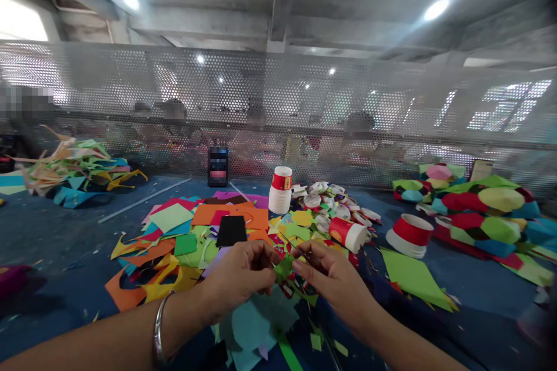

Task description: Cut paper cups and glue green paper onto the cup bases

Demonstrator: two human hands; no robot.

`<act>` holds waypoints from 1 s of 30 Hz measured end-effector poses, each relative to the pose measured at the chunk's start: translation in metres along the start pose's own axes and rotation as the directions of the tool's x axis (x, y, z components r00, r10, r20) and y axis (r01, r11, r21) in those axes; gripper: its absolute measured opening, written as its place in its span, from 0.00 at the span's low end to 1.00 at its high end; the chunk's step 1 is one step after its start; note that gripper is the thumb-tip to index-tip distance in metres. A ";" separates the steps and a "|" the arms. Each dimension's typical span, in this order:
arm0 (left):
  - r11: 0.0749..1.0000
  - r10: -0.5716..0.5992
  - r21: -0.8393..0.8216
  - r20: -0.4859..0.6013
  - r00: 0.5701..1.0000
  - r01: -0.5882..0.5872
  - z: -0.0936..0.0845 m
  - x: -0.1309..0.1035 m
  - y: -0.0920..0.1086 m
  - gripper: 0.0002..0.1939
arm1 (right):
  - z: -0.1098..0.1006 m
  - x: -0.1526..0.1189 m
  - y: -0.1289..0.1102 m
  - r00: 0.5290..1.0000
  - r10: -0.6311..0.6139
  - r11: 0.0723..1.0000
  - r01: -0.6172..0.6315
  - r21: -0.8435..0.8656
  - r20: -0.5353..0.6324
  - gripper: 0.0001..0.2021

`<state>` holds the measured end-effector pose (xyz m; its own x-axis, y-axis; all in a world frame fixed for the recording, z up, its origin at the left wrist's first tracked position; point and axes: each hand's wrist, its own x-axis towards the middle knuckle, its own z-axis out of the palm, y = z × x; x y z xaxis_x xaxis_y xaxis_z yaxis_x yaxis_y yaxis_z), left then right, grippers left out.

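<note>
My left hand [246,275], with a silver bangle on its wrist, is closed in a pinch at the left edge of a small green paper piece [284,268]. On the other side, my right hand [324,272] is closed around a thin pointed metal tool [300,250], and its thumb is at the paper's right edge. Whether the tool is scissors or tweezers I cannot tell, as the fingers cover most of it. Light blue paper [255,324] lies below my hands, and a black paper square [232,231] is just beyond my left hand.
A stack of paper cups [281,191] stands beyond my hands, near a tipped red-and-white cup [348,234] and cut cup rings [319,203]. Right are another cup [409,235], green sheets [418,278] and colourful paper pieces [487,208]. A phone [218,166] stands before the perforated screen [243,93].
</note>
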<state>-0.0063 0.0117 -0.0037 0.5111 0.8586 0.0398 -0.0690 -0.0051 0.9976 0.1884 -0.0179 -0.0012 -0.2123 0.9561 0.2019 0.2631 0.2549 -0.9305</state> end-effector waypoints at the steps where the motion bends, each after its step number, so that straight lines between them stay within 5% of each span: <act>1: 1.000 -0.013 -0.004 0.004 1.000 0.013 0.000 0.000 0.001 0.07 | 0.000 0.000 0.001 1.000 0.007 1.000 -0.007 0.016 0.009 0.12; 13: 0.995 -0.086 -0.045 0.042 0.995 0.088 -0.002 0.002 -0.001 0.09 | -0.003 0.002 0.009 0.998 0.041 0.995 -0.045 0.087 0.046 0.12; 20: 0.987 -0.146 0.091 0.140 0.979 0.134 -0.005 0.002 0.001 0.07 | -0.004 0.002 0.003 0.995 0.065 0.996 -0.070 0.061 0.071 0.12; 30: 0.944 0.081 0.313 0.100 0.992 -0.108 -0.008 0.003 0.000 0.11 | 0.000 0.000 -0.003 0.996 0.036 0.999 -0.036 -0.003 0.083 0.11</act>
<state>-0.0120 0.0183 -0.0036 0.5871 0.7997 0.1256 0.1476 -0.2583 0.9547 0.1872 -0.0184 0.0019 -0.2799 0.9495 0.1419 0.2734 0.2205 -0.9363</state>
